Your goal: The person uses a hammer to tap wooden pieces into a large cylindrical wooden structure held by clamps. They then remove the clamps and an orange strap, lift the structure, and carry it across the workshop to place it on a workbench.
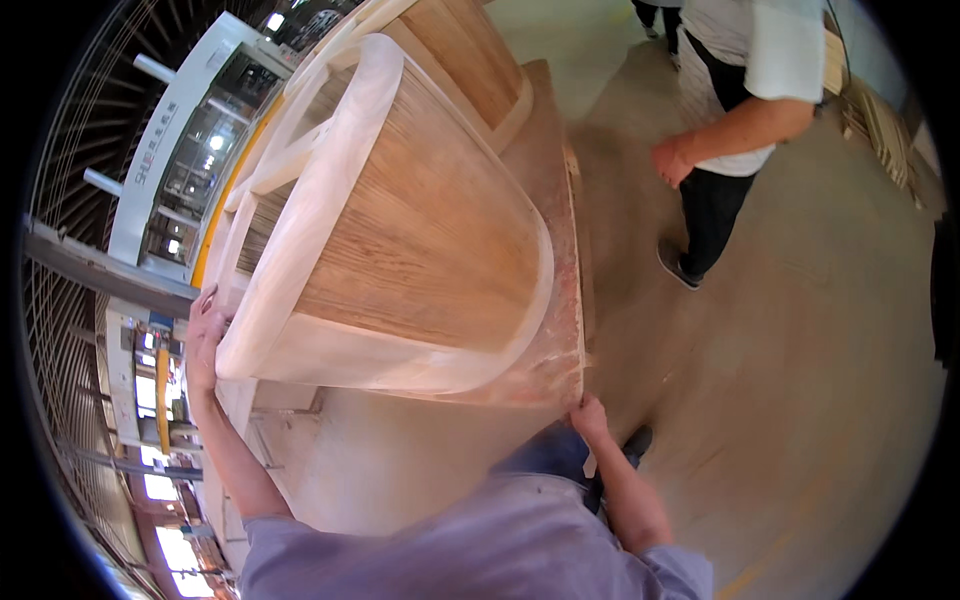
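A large unfinished wooden furniture frame (335, 185) with a rounded, panelled side stands in front of me. Its pale rim surrounds a brown-grained panel (430, 225). My left hand (207, 335) is closed round the frame's near left corner, its fingers bent over the edge and partly hidden. Under the frame lies a reddish-brown board (548, 350), dusty and worn. At the board's near right corner my right hand (588, 412) is closed on the edge, fingertips out of sight beneath it.
A second wooden frame (465, 60) stands behind the first on the board. On the right a person (725, 130) in a white top and dark trousers is close by. A large grey machine (190, 150) is at the left. Wooden strips (880, 130) are stacked at the far right.
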The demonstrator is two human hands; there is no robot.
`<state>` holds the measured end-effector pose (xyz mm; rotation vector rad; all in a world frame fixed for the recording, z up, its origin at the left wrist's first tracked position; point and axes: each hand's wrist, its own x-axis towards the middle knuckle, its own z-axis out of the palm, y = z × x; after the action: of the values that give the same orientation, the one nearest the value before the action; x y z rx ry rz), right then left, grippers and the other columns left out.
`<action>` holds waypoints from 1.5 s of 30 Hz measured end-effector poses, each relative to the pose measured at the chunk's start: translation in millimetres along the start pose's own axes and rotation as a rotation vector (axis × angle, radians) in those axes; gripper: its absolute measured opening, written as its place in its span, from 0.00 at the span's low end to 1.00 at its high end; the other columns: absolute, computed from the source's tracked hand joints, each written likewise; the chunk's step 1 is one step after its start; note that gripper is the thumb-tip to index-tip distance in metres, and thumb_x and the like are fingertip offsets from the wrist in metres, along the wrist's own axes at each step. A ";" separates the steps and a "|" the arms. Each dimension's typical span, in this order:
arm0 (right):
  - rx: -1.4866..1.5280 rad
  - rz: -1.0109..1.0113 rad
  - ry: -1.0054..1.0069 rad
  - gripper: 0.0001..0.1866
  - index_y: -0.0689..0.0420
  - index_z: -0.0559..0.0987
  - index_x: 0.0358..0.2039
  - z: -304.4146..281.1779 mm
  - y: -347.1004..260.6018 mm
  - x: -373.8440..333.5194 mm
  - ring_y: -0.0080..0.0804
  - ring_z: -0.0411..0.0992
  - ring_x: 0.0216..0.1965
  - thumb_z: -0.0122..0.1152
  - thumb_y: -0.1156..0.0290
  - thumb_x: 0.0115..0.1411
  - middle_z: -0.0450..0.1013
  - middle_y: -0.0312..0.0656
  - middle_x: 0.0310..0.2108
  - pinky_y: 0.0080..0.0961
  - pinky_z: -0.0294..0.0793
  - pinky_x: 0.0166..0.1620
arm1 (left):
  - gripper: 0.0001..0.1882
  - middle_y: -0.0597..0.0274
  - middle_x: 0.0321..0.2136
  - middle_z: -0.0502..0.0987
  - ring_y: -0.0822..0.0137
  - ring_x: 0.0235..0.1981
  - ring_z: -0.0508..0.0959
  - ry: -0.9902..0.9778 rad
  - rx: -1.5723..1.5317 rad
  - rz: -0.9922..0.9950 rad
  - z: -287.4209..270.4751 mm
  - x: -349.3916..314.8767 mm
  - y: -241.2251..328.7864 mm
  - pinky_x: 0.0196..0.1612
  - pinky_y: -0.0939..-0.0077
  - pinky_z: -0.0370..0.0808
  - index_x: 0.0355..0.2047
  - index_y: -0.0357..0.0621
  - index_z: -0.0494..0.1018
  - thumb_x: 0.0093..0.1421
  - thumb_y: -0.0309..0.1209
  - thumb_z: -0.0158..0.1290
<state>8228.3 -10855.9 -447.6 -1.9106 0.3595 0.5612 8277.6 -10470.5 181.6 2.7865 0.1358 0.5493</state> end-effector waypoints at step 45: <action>-0.428 0.282 -0.435 0.09 0.66 0.78 0.33 -401.2 70.7 215.5 0.34 0.79 0.20 0.56 0.71 0.61 0.79 0.48 0.23 0.30 0.79 0.22 | 0.10 0.73 0.22 0.75 0.82 0.23 0.70 -0.175 -0.170 -0.685 45.1 52.0 96.5 0.28 0.84 0.66 0.28 0.39 0.77 0.61 0.29 0.48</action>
<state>8462.4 -11250.9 -487.0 -2.0799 0.2362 1.3013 8346.2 -10566.8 189.8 2.3875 0.9088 0.1327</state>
